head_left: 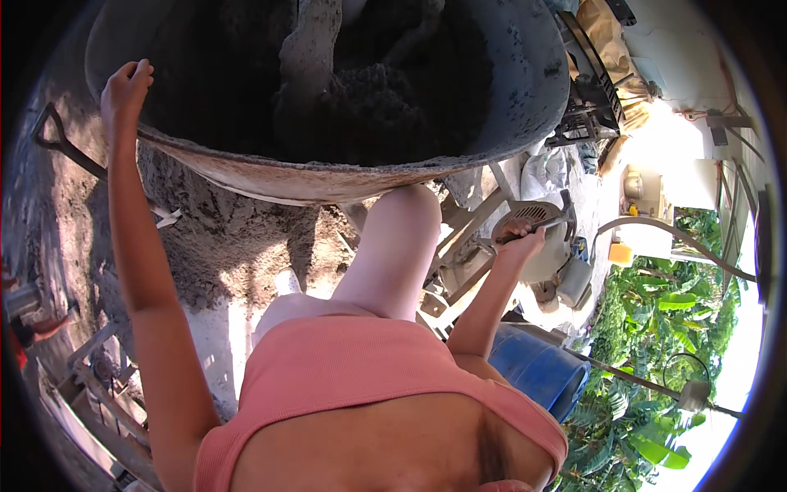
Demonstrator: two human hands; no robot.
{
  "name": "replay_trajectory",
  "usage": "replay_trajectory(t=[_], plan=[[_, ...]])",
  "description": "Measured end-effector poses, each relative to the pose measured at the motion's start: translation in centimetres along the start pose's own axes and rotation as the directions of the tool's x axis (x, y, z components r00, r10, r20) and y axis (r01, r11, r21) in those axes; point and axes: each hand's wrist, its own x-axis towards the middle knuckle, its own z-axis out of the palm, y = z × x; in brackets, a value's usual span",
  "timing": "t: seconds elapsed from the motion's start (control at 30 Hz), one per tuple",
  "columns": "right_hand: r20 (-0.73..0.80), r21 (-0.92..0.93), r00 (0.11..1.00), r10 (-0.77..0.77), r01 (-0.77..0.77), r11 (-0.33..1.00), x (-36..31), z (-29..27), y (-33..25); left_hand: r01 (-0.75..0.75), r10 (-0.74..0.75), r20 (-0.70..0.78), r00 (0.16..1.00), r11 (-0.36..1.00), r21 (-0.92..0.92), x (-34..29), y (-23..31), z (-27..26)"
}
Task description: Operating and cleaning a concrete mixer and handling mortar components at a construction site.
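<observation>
A large grey mixer drum [525, 90] fills the top of the view, tilted toward me, with dark wet mortar [385, 107] inside. My left hand [125, 86] curls over the drum's rim at the upper left. My right hand [518, 239] grips a spoke of the round metal hand wheel [537, 215] on the mixer's right side. My raised knee [406, 215] presses up against the underside of the drum.
A sand pile [221, 238] lies under the drum, with a shovel [61, 141] stuck in at the left. A blue barrel [541, 371] stands by my right side. Wooden pieces [90, 385] lie at lower left. Green plants [656, 328] grow at right.
</observation>
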Motion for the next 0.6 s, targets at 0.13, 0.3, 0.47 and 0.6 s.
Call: replay_trajectory(t=[0.13,0.3,0.47,0.6], plan=[[-0.200,0.087,0.978,-0.057,0.076,0.993,-0.5,6.7,4.3,0.032,-0.032,0.036,0.999,0.999,0.004,0.2,0.0,-0.2],[0.178,-0.269,0.978,0.111,-0.060,0.961,-1.4,2.1,6.0,0.016,-0.016,0.005,1.000,1.000,0.003,0.4,-1.3,0.6],[0.087,-0.157,0.996,0.020,-0.006,0.988,-1.2,0.5,2.9,-0.017,0.013,-0.025,1.000,0.990,-0.138,0.2,-1.2,-0.1],[-0.128,-0.057,0.977,-0.170,0.164,0.985,3.9,3.8,0.7,-0.042,0.025,-0.087,0.996,0.979,-0.197,0.2,-0.4,0.3]])
